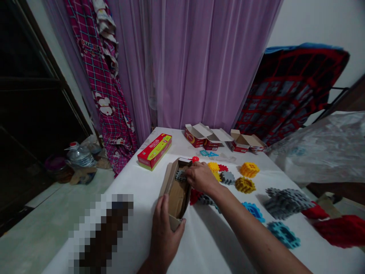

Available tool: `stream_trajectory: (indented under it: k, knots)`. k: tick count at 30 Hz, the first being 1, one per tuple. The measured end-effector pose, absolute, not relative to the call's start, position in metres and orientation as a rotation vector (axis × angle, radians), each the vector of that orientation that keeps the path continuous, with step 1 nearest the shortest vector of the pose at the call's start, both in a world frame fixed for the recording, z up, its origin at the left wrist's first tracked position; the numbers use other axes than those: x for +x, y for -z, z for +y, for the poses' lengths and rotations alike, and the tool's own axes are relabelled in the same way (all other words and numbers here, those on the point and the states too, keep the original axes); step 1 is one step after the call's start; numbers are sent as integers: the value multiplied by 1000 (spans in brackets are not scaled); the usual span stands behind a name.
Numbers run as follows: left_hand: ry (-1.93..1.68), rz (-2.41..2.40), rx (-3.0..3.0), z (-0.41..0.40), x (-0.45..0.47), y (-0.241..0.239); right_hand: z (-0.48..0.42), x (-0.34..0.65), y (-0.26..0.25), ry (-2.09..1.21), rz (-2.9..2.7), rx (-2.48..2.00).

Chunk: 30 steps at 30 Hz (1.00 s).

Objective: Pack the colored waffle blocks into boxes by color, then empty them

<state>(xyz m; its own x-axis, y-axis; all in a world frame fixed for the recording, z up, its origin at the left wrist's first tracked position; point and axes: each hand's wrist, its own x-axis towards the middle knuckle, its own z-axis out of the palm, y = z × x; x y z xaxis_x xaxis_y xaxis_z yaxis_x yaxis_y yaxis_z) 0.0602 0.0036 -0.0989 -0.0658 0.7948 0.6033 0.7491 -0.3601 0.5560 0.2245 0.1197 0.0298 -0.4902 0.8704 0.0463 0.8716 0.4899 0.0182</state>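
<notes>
An open cardboard box [177,199] lies lengthwise before me, its brown inside facing up. My left hand [167,228] is closed around its near end, thumb on one side and fingers on the other. My right hand [202,177] reaches into the far end, its fingers pinched on a grey toothed piece [180,175]. Right of the box, partly hidden by my right arm, lie red toothed pieces [195,196]. Yellow pieces [213,166] and a grey stack [227,177] sit just beyond my right wrist.
A closed red and yellow box [155,151] lies at the back left of the white table [137,205]. Open red boxes [194,137] line the back edge. Toothed stacks in yellow [249,169], blue [283,234], grey [288,203] and red [340,230] spread over the right side.
</notes>
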Motion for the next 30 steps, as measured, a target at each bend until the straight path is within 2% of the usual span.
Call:
stream_trajectory:
  k: [3, 10, 18, 30]
  knots:
    - [-1421, 1745, 2100, 3, 61, 97, 123, 216, -33, 42, -2840, -1495]
    - [-1379, 1729, 2068, 3, 60, 96, 135, 205, -35, 35, -2973, -1702]
    - [-1365, 1716, 2049, 1, 61, 92, 148, 209, -25, 31, -3074, -1707]
    - [-1349, 1712, 2046, 2, 60, 96, 139, 220, -28, -31, -2861, -1553]
